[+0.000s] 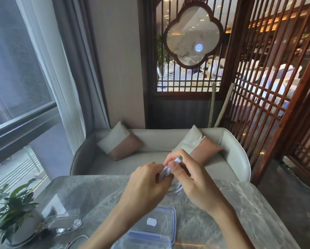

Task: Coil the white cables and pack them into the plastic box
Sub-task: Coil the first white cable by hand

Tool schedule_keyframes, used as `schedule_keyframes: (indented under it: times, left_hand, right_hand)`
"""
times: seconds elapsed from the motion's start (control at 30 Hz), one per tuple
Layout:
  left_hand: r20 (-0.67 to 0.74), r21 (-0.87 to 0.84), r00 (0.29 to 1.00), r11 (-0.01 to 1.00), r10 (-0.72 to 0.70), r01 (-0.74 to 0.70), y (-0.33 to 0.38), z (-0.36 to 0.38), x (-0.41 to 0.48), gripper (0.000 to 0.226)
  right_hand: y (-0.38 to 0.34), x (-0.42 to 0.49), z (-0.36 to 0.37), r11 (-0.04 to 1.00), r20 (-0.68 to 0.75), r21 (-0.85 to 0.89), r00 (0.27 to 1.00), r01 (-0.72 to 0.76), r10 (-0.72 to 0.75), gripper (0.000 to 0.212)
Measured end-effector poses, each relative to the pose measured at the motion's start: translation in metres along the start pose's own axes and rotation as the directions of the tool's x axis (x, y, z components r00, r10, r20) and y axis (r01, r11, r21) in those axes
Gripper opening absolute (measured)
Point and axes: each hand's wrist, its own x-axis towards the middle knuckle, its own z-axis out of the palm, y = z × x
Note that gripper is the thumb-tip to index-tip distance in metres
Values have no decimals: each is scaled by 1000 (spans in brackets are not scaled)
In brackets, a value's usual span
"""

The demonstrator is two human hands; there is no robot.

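Hands meet in the air beyond the clear plastic box with a blue rim point(173, 218), which stands on the grey marble table point(240, 212) at the near edge of the view. The left hand point(147, 184) has its fingers curled around a bundle of loops of the thin white cable point(176, 190). Part of the coil hangs out below the hand, above the table and beyond the box. The right hand point(193, 178) is also closed on the cable: its thumb presses on the top of the loops, and its fingers pinch the cable end with the small metal plug point(179, 159), which points up and away from the box. How many loops there are I cannot tell. A second clear plastic piece with a blue edge point(145, 239) lies partly over the near side of the box; which of the two is the lid is not clear. Left of the box stands a clear glass dish point(64, 221) and, further left, a green plant in a grey pot point(10, 209). Far beyond the box, behind the table, is a pale grey sofa point(150, 146) with two white and brown cushions point(121, 142).
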Motion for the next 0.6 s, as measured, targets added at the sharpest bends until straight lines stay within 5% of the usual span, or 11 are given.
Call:
schedule_keyframes:
  times: [0.1,0.23,0.47,0.6]
  left_hand:
    - [216,-447,966,865,-142,227,-6,-14,5,31]
    - [496,-746,868,513,3,425,-15,-30,4,32]
    - [678,-733,677,205,286,648,-16,-24,-3,16]
    - [654,-745,681,127,329,654,-14,-23,-4,19]
  right_hand:
    - [2,-2,2,993,-33,118,999,9,-5,30]
    - [4,-3,3,980,-134,195,991,33,-7,31]
    - [0,-3,5,922,-54,388,998,-5,28,30]
    - [-4,-4,4,892,-51,449,995,-58,90,35]
